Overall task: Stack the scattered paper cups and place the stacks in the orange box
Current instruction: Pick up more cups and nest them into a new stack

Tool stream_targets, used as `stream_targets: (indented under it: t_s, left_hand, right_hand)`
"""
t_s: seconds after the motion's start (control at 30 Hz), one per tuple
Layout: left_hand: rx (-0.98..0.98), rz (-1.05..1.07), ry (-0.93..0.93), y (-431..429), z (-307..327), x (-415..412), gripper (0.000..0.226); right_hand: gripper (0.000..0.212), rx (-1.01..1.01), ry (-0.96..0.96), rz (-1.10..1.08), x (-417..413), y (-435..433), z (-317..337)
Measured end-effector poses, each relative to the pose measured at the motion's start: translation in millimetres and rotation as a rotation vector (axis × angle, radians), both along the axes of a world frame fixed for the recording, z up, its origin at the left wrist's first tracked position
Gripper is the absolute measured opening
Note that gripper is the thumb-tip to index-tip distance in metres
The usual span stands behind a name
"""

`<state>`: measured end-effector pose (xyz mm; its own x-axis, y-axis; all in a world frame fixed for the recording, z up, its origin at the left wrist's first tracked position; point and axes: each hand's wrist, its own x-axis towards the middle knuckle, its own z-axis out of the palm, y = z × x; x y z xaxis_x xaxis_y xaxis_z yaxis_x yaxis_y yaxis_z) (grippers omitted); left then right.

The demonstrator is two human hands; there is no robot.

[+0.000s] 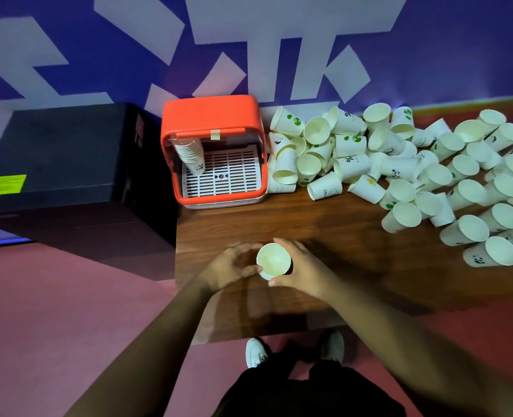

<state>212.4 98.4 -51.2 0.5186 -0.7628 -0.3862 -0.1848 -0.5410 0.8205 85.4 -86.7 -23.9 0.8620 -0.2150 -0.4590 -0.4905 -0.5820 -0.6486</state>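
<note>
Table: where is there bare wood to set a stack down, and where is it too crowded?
The table is bare between the orange box, the loose cups and the held cup. Inside the box, the white grid is free to the right of the stack. The table's right side and back edge are crowded with cups.

Back wall [279,40]: deep blue-violet, painted with large angular white shapes. Narrow orange-brown trim [460,104] along its base at right. Floor [53,311]: flat reddish-pink. Worktop [309,224]: dark wood grain, set against the wall. To its left, a low black cabinet [68,152], possibly a case, with a yellow-green label [2,184]; text unreadable. Light is dim and purple-tinted.
</note>
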Motion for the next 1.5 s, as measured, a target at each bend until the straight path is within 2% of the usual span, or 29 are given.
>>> stream_targets:
  t_s: [0.17, 0.37, 0.5, 0.6, 0.77, 0.87, 0.97, 1.07, 1.13, 1.33, 1.43, 1.5]
  left_hand:
    - [0.012, 0.084, -0.095, -23, 15, 21, 0.045]
    - [0.023, 0.048, -0.227, -115, 30, 31, 0.04]
    - [0.089, 0.055, -0.306, -191, 29, 33, 0.04]
    - [0.133, 0.074, -0.335, -242, 16, 38, 0.043]
    - [0.234, 0.078, -0.335, -304, -10, 41, 0.059]
    - [0.242, 0.055, -0.36, -330, -26, 43, 0.06]
    - [0.265, 0.036, -0.398, -346, -40, 44, 0.064]
    - [0.358, -0.04, -0.513, -351, -52, 45, 0.076]
    - [0.4, -0.085, -0.54, -352, -58, 43, 0.077]
    - [0.375, -0.073, -0.362, -332, -58, 41, 0.071]
    - [0.336, -0.068, -0.335, -313, -45, 39, 0.06]
    - [0.261, -0.061, -0.297, -298, -33, 39, 0.062]
  right_hand:
    - [0.076, -0.108, -0.003, -0.172, -12, -63, 10]
    - [0.055, -0.375, -0.021, -0.39, -34, -176, 16]
    - [0.049, -0.469, 0.005, -0.4, -45, -229, 9]
    - [0.046, -0.527, 0.019, -0.325, -53, -256, -5]
    - [0.024, -0.522, 0.017, -0.196, -62, -281, -33]
    - [0.01, -0.485, 0.017, -0.156, -66, -293, -43]
    - [0.014, -0.47, 0.023, -0.119, -67, -301, -45]
    - [0.022, -0.423, 0.003, -0.125, -67, -308, -47]
    - [0.019, -0.432, 0.028, -0.097, -67, -311, -50]
    - [0.015, -0.444, -0.003, -0.132, -71, -300, -52]
    - [0.012, -0.413, -0.059, -0.252, -71, -290, -43]
    - [0.011, -0.359, -0.141, -0.359, -67, -281, -36]
